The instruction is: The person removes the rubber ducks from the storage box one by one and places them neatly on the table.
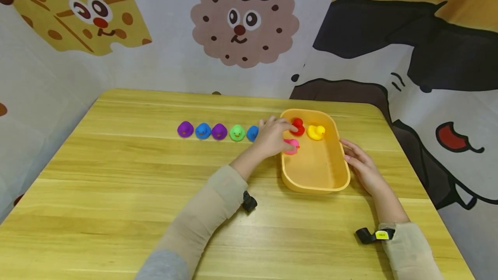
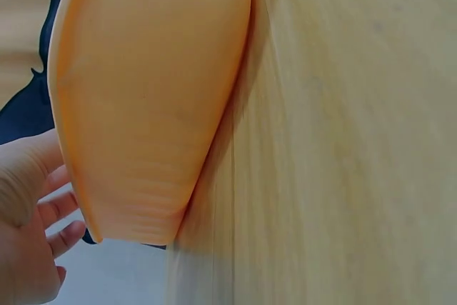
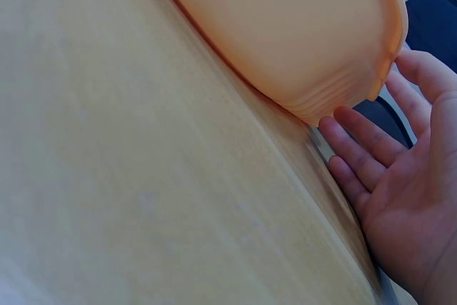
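Note:
An orange plastic basin point(image 1: 315, 187) stands on the right part of the table. Inside lie a red rubber duck point(image 1: 298, 127), a yellow one point(image 1: 316, 132) and a pink one point(image 1: 292, 147). My left hand point(image 1: 270, 138) reaches over the basin's left rim, fingers and thumb spread apart. Its thumb overlaps the pink duck and a fingertip overlaps the red one; contact cannot be told, since the basin wall hides the ducks in the left wrist view. Against the basin's right side rest the extended fingers of my right hand point(image 1: 362, 165).
Left of the basin runs a row of rubber ducks: purple point(image 1: 185, 129), blue point(image 1: 203, 131), another purple point(image 1: 219, 131), green point(image 1: 237, 132), and a blue one point(image 1: 252, 133) partly behind my left hand. A cartoon-printed curtain point(image 1: 155, 68) hangs behind the wooden table point(image 1: 116, 176).

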`<state>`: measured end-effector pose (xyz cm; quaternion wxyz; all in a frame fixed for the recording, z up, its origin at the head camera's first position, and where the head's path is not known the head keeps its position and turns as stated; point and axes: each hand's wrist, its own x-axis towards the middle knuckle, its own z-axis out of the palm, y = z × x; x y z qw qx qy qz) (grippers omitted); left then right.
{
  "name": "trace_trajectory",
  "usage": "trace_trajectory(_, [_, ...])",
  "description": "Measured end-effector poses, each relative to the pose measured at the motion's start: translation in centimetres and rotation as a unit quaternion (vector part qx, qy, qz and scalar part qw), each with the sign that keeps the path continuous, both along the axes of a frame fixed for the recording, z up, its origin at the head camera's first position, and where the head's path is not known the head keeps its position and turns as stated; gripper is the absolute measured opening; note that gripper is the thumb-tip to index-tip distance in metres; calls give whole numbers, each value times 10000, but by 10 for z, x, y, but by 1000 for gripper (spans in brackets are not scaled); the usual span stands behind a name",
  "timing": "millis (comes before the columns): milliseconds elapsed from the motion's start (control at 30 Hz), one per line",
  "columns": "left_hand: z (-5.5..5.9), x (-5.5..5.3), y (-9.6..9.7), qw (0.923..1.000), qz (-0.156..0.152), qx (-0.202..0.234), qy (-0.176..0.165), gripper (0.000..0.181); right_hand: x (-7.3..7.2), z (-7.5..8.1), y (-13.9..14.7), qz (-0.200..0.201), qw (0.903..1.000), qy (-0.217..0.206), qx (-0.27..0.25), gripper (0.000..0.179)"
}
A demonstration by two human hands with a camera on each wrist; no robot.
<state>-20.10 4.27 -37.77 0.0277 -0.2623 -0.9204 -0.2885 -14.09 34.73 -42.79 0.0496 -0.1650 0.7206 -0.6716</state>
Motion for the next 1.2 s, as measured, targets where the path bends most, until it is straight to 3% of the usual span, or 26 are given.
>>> trace_trajectory(267, [-1,-1,6,9986,249,-460,-80,49,0,0,-1,34,10000,-12,-84,46])
trace_trajectory(733, [0,2,18,9939,755,-576,-564,42,0,1,-1,30,9999,58,-98,46])
trace_trajectory(1200, [-1,5,24,9886,946,-841,-812,33,0,0,0,38,10000,24,-58,46])
